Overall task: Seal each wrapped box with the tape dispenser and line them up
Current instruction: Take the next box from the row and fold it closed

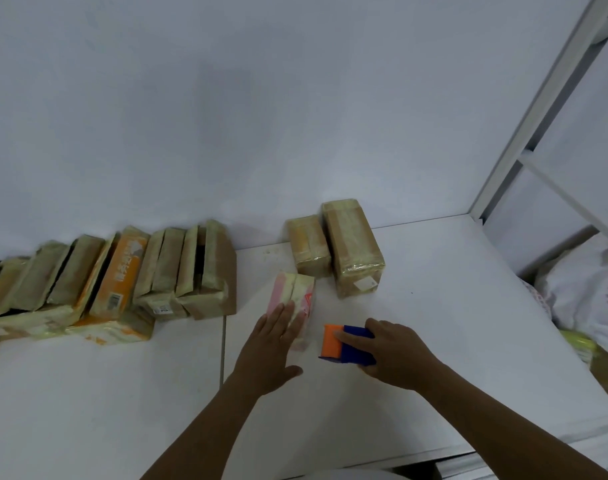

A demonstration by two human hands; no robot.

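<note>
A small pink and white wrapped box [297, 292] lies on the white table [434, 323] in front of me. My left hand [271, 344] rests flat on its near end with straight fingers. Just to the right, my right hand [389, 348] grips the blue and orange tape dispenser [340, 342], which sits on the table beside the box. Two brown taped boxes [351, 247] stand side by side against the wall behind them. A long row of wrapped boxes [122, 268] leans along the wall to the left.
A white metal shelf frame [537, 133] rises at the right. Beyond the table's right edge lie white plastic bags [586, 296] and yellow items [579, 344]. A seam [223, 341] splits the table top.
</note>
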